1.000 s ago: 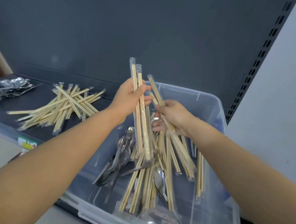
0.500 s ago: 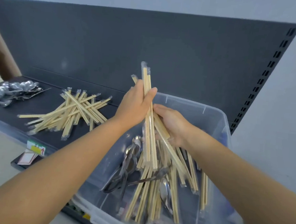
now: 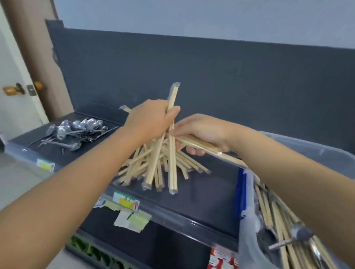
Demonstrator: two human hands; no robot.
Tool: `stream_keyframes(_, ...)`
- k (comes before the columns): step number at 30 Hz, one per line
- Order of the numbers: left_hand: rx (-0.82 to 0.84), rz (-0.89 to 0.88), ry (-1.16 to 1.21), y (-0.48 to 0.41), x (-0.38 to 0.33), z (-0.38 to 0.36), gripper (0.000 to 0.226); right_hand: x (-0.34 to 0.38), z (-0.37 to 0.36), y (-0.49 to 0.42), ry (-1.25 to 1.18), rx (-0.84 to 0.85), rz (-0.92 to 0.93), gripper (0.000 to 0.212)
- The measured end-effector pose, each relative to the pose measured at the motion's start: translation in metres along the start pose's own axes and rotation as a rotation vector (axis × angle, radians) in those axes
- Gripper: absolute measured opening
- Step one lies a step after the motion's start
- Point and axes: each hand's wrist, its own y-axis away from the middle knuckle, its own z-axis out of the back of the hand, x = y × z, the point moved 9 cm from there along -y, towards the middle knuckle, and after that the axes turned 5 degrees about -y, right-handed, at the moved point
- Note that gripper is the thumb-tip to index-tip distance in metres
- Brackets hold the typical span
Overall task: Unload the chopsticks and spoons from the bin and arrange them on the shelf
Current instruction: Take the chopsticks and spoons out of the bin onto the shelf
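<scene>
Left hand [image 3: 149,119] grips wrapped chopsticks [image 3: 172,97], near upright over chopstick pile [image 3: 147,168] on shelf [image 3: 210,194]. Right hand [image 3: 203,130] grips second packet [image 3: 199,144], near level. Spoons [image 3: 75,129] at shelf's left end; bin [image 3: 251,256] at right.

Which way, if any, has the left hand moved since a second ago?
Yes, leftward: the left hand, gripping chopsticks, has gone from over the bin to over the chopstick pile on the shelf.

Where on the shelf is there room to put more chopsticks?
Bare shelf lies between the chopstick pile and the bin. A smaller gap sits between the spoons and that pile, though the left arm crosses it. The pile itself is crowded: the left hand and right hand hold chopsticks over it.
</scene>
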Motion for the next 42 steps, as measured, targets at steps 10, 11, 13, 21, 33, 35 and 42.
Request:
stream_keyframes(10, 0.099, -0.081, 0.028, -0.025, 0.089, -0.066, 0.045, -0.025, -0.019, -0.103, 0.238, -0.195, -0.149, 0.027)
stream_keyframes(11, 0.102, -0.104, 0.034, -0.030, 0.089, -0.076, 0.046, -0.033, -0.014, -0.111, 0.272, -0.216, -0.158, 0.028)
stream_keyframes(13, 0.121, -0.143, 0.049, -0.040, 0.089, -0.102, 0.047, -0.050, 0.000, -0.128, 0.439, -0.265, -0.169, 0.029)
stream_keyframes(21, 0.225, -0.246, -0.035, -0.074, 0.101, -0.199, 0.041, -0.132, 0.008, -0.184, 0.783, -0.292, -0.195, 0.059)
stream_keyframes(33, 0.366, -0.362, 0.093, -0.077, 0.111, -0.234, 0.053, -0.150, -0.002, -0.180, 0.978, -0.409, -0.484, 0.090)
stream_keyframes(35, 0.344, -0.425, 0.103, -0.080, 0.104, -0.223, 0.054, -0.143, 0.003, -0.163, 0.946, -0.481, -0.582, 0.074)
stream_keyframes(42, 0.328, -0.627, 0.232, -0.067, 0.010, -0.175, 0.060, -0.092, 0.017, -0.046, 0.957, -0.749, -0.851, 0.061)
